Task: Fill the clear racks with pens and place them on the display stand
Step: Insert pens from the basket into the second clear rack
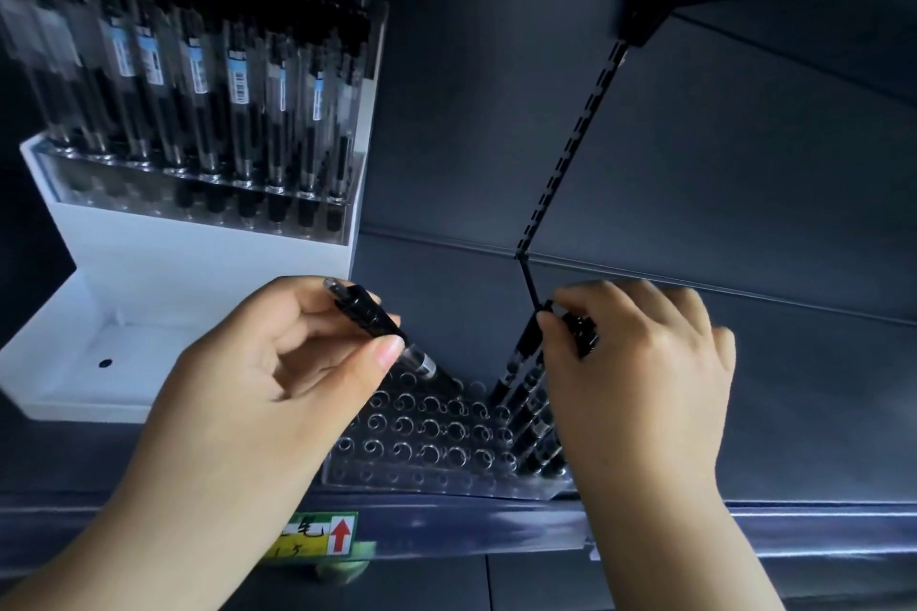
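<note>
Pinching a pen diagonally, tip toward clear rack, left hand, right hand gripping pens.

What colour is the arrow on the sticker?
Red, pointing up, on the yellow-green shelf-edge sticker. The head view shows it.

Dim, bluish scene. Hands brightest, lit from the front. Filled pens at 10 o'clock motion-blurred. Deep shadow at 1 o'clock. Straight lines bow near the edges.
</note>
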`<state>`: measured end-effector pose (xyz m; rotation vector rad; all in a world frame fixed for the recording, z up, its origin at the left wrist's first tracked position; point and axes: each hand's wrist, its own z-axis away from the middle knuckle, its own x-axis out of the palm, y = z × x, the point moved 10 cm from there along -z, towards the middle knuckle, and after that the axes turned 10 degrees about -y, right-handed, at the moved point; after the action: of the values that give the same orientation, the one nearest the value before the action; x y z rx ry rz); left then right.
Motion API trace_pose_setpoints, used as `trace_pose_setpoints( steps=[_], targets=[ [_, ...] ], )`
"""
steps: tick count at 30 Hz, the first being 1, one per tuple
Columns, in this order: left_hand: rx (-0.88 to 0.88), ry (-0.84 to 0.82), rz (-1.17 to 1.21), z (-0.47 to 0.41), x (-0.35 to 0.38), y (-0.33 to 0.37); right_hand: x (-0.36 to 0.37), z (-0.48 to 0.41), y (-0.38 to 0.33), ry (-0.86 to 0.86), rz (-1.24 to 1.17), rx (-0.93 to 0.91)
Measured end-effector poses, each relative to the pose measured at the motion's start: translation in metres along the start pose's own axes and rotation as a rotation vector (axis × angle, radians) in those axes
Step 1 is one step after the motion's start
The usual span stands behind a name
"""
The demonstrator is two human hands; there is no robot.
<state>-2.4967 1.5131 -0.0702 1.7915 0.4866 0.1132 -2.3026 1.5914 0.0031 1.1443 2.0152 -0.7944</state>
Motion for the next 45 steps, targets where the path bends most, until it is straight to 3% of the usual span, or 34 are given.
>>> trace_pose_setpoints(
  steps=[6,10,15,23,29,39,45],
  targets=[
    [-0.032,0.038,0.074,0.008,0.012,0.009,-0.005,0.003,0.005,0.028,-0.005,0.038],
    [-0.029,-0.024,0.107,0.003,0.033,0.007,-0.007,0.001,0.009,0.029,-0.129,-0.012],
    [0.104,-0.147,-0.084,-0.018,0.071,0.024,-0.002,0.000,0.022,-0.031,-0.286,0.000],
    [0.329,-0.202,-0.279,-0.036,0.105,0.036,-0.003,0.000,0.022,-0.028,-0.347,-0.012],
    [0.223,-0.285,-0.389,-0.041,0.121,0.014,0.000,-0.002,0.030,-0.048,-0.374,0.014],
    [0.102,-0.223,-0.393,-0.044,0.113,-0.004,0.002,0.000,0.029,-0.070,-0.365,0.011],
    [0.036,-0.280,-0.569,-0.032,0.112,-0.009,-0.010,0.000,0.018,-0.047,-0.362,-0.013]
  ],
)
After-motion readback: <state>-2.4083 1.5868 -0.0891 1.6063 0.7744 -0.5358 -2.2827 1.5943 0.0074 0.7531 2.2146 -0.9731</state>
